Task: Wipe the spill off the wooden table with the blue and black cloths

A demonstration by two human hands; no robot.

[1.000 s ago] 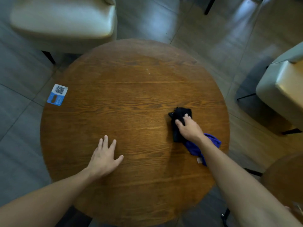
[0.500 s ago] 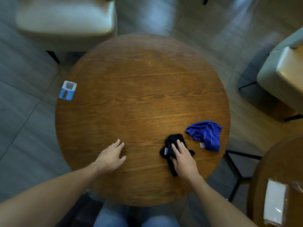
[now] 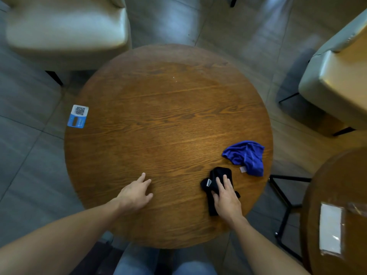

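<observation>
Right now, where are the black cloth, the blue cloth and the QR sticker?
black cloth (image 3: 220,173), head view, on its bare upper fold above the fingers.
blue cloth (image 3: 248,155), head view, on the middle of the crumpled fabric.
QR sticker (image 3: 78,116), head view, on the centre of the card.

1. A single head-worn wide-angle view looks steeply down, close over the round counter.
2. It faces forward past the fingers; chairs lie beyond them, the person's knees below.
</observation>
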